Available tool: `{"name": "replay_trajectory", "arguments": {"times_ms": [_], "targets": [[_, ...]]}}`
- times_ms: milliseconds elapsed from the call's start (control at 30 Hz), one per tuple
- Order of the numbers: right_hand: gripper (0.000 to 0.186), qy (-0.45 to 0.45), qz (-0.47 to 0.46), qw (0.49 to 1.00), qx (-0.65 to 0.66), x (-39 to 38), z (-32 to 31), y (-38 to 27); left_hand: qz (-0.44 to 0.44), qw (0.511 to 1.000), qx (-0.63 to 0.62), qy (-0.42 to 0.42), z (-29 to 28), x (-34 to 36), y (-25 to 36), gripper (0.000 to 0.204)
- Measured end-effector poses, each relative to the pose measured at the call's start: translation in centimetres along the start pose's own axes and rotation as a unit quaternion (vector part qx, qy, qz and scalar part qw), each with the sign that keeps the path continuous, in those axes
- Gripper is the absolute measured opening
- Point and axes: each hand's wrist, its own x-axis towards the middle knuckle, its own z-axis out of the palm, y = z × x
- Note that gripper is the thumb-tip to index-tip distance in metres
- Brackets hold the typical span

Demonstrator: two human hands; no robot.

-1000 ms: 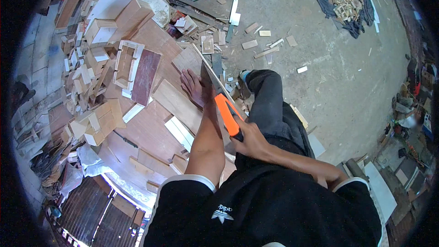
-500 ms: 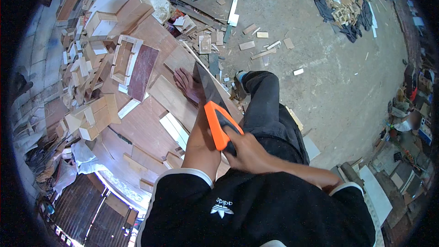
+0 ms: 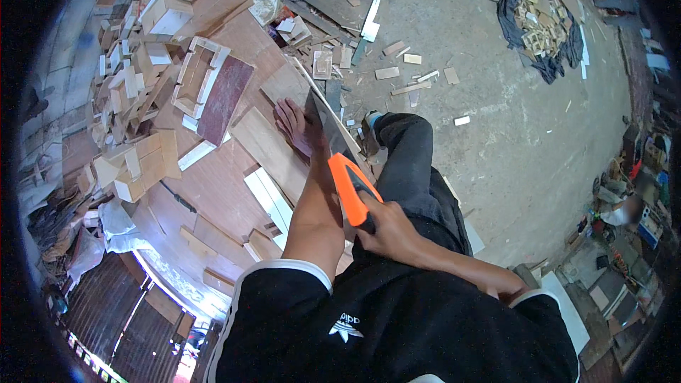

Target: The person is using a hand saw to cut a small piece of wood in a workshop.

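My right hand (image 3: 391,228) is closed around the orange and black handle of a handsaw (image 3: 346,191). The saw's grey blade reaches away from me, close along the right side of my left hand, at the long edge of the workbench. With fingers spread, my left hand (image 3: 299,126) lies flat on a thin wooden board (image 3: 284,84). Beside it on the bench is a longer plywood piece (image 3: 257,143). My left forearm passes just left of the saw handle. Where the teeth meet the wood cannot be made out.
A dark red panel (image 3: 225,99) and a wooden frame (image 3: 190,81) lie on the workbench (image 3: 213,184). Stacked wooden boxes (image 3: 152,159) crowd its left side. Offcuts (image 3: 386,72) litter the concrete floor, with a scrap heap on dark cloth (image 3: 543,25) farther right.
The saw handle and my right hand have moved slightly forward and to the right. My left hand stays flat on the board. The whole view has turned a little.
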Motion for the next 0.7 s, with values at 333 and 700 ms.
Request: {"name": "replay_trajectory", "arguments": {"times_ms": [333,700], "targets": [[0.043,0.061,-0.032,0.996,-0.048,10.0,2.0,4.0,0.01,1.0,0.022,0.003,1.0,-0.3,-1.0,0.06],[0.042,0.054,-0.061,0.997,-0.011,11.9,1.1,4.9,-0.035,0.999,-0.023,-0.003,0.7,0.0,-0.3,0.062]]}}
